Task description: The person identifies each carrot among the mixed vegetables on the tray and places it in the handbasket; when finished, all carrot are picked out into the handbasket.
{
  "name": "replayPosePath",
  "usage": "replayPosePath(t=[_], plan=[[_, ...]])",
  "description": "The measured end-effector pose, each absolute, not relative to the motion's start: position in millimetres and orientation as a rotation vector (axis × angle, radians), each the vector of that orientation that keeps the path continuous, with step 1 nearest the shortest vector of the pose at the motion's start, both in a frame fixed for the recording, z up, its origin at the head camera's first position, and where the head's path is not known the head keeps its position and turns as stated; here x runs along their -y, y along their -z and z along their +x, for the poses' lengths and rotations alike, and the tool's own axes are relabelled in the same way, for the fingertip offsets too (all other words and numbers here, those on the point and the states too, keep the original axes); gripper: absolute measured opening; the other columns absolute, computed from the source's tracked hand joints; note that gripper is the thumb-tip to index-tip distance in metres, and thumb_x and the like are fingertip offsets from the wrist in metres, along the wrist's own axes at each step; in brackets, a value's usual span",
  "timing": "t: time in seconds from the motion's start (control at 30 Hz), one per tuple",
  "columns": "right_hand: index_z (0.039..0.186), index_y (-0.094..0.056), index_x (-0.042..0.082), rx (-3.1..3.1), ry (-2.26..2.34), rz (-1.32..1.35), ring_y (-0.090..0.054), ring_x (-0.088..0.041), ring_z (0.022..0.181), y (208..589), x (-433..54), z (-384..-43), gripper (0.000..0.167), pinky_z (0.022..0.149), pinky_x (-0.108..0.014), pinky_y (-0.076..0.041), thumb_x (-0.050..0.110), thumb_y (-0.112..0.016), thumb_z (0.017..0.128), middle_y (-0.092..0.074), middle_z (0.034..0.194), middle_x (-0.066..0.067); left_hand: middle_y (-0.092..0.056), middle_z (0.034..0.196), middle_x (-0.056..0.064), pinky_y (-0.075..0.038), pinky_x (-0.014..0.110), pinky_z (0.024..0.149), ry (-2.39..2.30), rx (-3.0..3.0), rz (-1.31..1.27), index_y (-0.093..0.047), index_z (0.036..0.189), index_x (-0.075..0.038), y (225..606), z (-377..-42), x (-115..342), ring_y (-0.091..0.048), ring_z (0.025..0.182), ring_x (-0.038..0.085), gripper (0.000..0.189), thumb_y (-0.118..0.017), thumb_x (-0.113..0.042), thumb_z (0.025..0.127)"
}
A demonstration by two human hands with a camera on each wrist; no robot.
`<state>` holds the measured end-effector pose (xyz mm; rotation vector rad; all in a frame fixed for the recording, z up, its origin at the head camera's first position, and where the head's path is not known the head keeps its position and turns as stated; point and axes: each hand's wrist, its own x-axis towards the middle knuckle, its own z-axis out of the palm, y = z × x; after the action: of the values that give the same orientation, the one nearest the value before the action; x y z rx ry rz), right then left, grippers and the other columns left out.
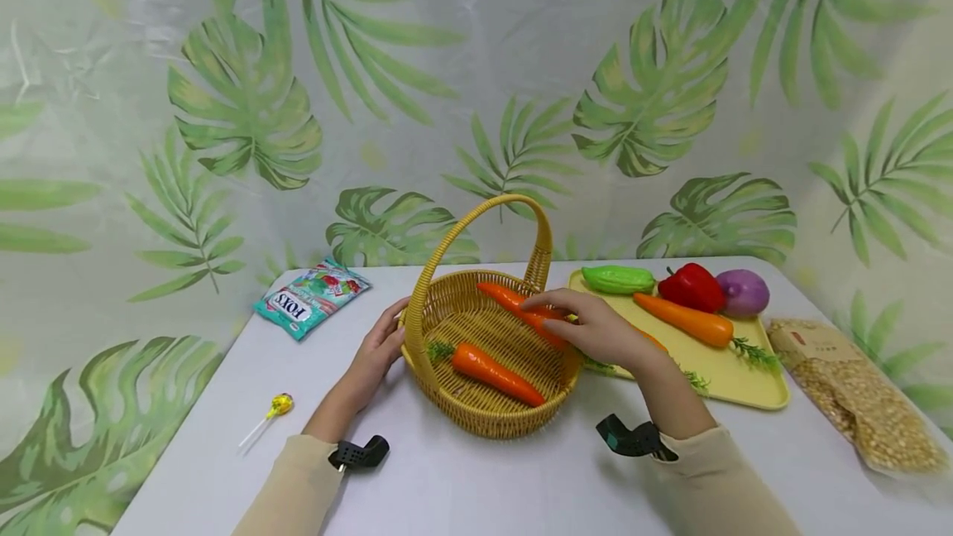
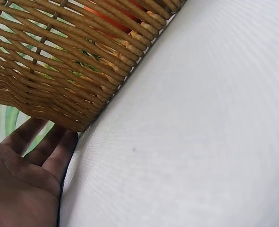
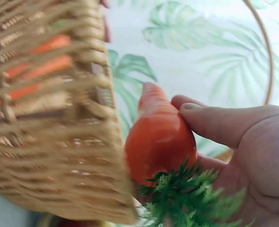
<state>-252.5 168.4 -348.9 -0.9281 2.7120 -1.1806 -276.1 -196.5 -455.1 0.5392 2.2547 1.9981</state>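
Note:
A woven wicker basket (image 1: 462, 413) with a tall arched handle stands mid-table. My left hand (image 1: 375, 358) rests against its left outer wall, fingers extended along the weave, as the left wrist view also shows. At the right rim, my right hand (image 1: 596, 327) pinches an orange carrot (image 3: 161, 137) between thumb and fingers. Its leafy green top hangs toward my palm in the right wrist view. Orange carrot (image 1: 500, 294) shows beyond my right fingertips, reaching over the inside of the basket. Another carrot (image 1: 495, 375) lies on the basket floor, its greens at the left.
A yellow tray (image 1: 752, 391) at the right bears a green bumpy gourd (image 1: 618, 279), a red pepper (image 1: 692, 288), a purple vegetable (image 1: 743, 293) and carrots (image 1: 685, 319). Beside it lies a bag of kernels (image 1: 856, 395). A candy packet (image 1: 313, 298) and lollipop (image 1: 280, 405) lie left.

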Motion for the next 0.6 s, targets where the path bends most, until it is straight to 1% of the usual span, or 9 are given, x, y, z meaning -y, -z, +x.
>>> replayPosePath(t=[0.07, 0.17, 0.27, 0.43, 0.6], plan=[[0.130, -0.065, 0.024, -2.713, 1.177, -0.911, -0.059, -0.023, 0.115, 353, -163, -254, 0.030, 0.097, -0.044, -0.049, 0.019, -0.058, 0.101, -0.064, 0.133, 0.001, -0.040, 0.158, 0.006, -0.041, 0.040, 0.109, -2.001, -2.253, 0.534, -0.031, 0.155, -0.034, 455, -276, 196, -0.050, 0.133, 0.008, 0.048, -0.039, -0.033, 0.107], [0.129, -0.065, 0.027, -2.713, 1.186, -0.845, -0.060, -0.021, 0.110, 358, -156, -254, 0.030, 0.092, -0.040, -0.051, 0.021, -0.060, 0.101, -0.064, 0.131, 0.003, -0.040, 0.158, 0.005, -0.041, 0.039, 0.109, -1.998, -2.255, 0.529, -0.031, 0.155, -0.034, 454, -276, 196, -0.049, 0.134, 0.009, 0.048, -0.039, -0.034, 0.107], [0.129, -0.065, 0.025, -2.736, 1.186, -0.815, -0.062, -0.021, 0.104, 363, -148, -256, 0.030, 0.086, -0.036, -0.054, 0.021, -0.063, 0.099, -0.065, 0.130, 0.001, -0.041, 0.157, 0.006, -0.041, 0.039, 0.109, -2.001, -2.252, 0.527, -0.031, 0.155, -0.034, 454, -276, 196, -0.049, 0.133, 0.009, 0.048, -0.039, -0.034, 0.107], [0.127, -0.066, 0.020, -2.775, 1.156, -0.825, -0.065, -0.024, 0.105, 369, -137, -258, 0.030, 0.088, -0.040, -0.055, 0.019, -0.066, 0.097, -0.066, 0.129, -0.004, -0.041, 0.157, 0.008, -0.041, 0.040, 0.109, -2.000, -2.248, 0.523, -0.030, 0.155, -0.034, 455, -276, 197, -0.050, 0.131, 0.006, 0.048, -0.039, -0.034, 0.107], [0.124, -0.067, 0.019, -2.822, 1.074, -0.851, -0.063, -0.023, 0.103, 375, -128, -259, 0.029, 0.089, -0.042, -0.053, 0.017, -0.069, 0.095, -0.067, 0.126, -0.003, -0.041, 0.157, 0.009, -0.039, 0.044, 0.111, -1.998, -2.249, 0.522, -0.029, 0.156, -0.033, 456, -276, 197, -0.051, 0.130, 0.004, 0.049, -0.039, -0.034, 0.107]])
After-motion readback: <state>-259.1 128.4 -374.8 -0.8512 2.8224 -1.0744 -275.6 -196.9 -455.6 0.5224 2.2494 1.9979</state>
